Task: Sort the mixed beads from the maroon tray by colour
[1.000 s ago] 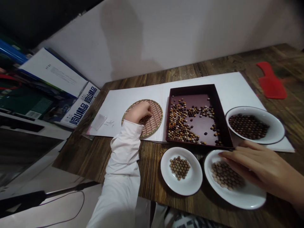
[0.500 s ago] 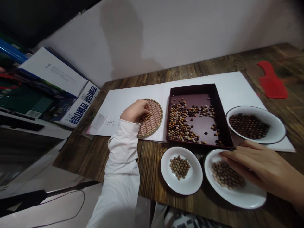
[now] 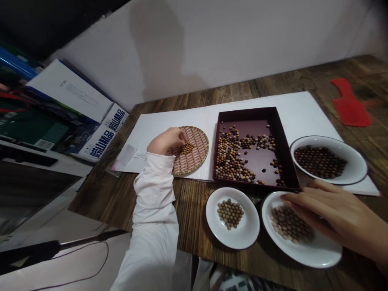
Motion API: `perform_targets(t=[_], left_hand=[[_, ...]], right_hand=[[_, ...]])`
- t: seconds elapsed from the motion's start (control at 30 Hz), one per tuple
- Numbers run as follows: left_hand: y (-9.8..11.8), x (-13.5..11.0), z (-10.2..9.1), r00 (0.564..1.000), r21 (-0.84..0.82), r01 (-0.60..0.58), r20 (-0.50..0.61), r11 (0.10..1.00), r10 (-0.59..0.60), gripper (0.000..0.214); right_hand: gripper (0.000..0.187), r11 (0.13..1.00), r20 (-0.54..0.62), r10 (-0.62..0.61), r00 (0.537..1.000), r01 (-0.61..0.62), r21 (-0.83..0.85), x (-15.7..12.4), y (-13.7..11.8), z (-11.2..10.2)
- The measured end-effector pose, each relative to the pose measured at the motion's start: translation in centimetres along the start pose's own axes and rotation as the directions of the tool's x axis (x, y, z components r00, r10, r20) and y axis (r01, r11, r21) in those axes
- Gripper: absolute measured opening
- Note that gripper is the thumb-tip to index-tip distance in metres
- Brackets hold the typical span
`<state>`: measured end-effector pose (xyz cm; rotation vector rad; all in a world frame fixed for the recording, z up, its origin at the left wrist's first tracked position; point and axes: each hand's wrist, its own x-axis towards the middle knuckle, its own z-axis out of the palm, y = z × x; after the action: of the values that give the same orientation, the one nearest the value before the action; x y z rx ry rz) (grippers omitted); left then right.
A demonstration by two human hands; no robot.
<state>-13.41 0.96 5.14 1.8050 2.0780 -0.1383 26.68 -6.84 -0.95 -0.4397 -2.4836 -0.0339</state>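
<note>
My cupped left hand (image 3: 166, 141), grip unclear, could scatter the beads (image 3: 187, 148) on the woven tray (image 3: 194, 161); my open right hand (image 3: 330, 214) could tip the white plate (image 3: 303, 254).

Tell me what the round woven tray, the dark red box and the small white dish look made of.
The round tray looks like woven bamboo or rattan strips with a bound rim; its pinkish tint suggests a stain or paint. The dark red box looks like coated card, with a matte finish and sharp corners. The small white dish looks like glazed ceramic, going by its smooth, shiny surface.
</note>
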Motion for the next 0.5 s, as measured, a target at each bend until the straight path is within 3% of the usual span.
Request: perform_targets(t=[0.3,0.5], left_hand=[[-1.3,-0.7,-0.4,0.978,0.047,0.208,-0.017,0.977,-0.208,0.006],[-1.8,-0.1,0.2,0.973,0.047,0.229,0.027,0.972,-0.231,0.013]], right_hand=[[0.013,1.0,-0.019,0.015,1.0,-0.014,0.024,0.3,0.0,-0.1],[0.011,0.999,-0.007,0.012,1.0,-0.012,0.031,0.1,0.1,0.0]])
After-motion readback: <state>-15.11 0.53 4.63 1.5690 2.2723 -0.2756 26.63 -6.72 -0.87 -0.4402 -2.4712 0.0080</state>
